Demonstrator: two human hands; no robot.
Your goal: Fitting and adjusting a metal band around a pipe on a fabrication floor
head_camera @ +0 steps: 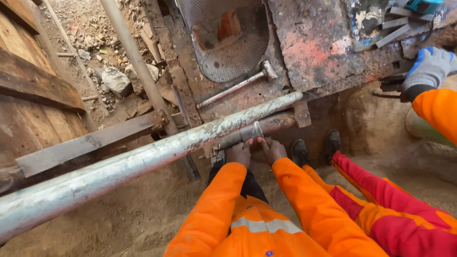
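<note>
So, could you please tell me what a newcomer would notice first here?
A long grey pipe crosses the view diagonally. Under its middle, the left hand and right hand, in orange sleeves, pinch a small metal piece. A hammer lies beyond, on the rusty plate.

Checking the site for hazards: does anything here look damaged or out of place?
The steel hammer lies loose on the rusty, paint-flaked metal sheet, and broken stones and wood scraps litter the dirt beyond the long grey pipe.
</note>
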